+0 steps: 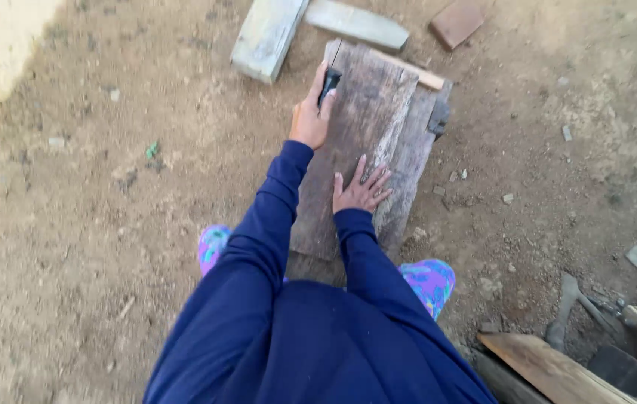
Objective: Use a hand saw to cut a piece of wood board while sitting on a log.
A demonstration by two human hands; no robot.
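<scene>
Bare dirt (94,224) lies open leftward; pale planks (268,34) block beyond the board (378,127).

Two weathered boards (367,142), stacked; two pale planks (266,34); one brick (457,21); two hands (361,191).

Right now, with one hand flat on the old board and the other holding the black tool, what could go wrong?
1. The right hand lies flat on the weathered plank; its rough surface could give splinters.
2. The left hand holds the black tool at the plank's far edge; a slip might send it toward the right hand.
3. The plank rests on loose dirt and may shift.
</scene>
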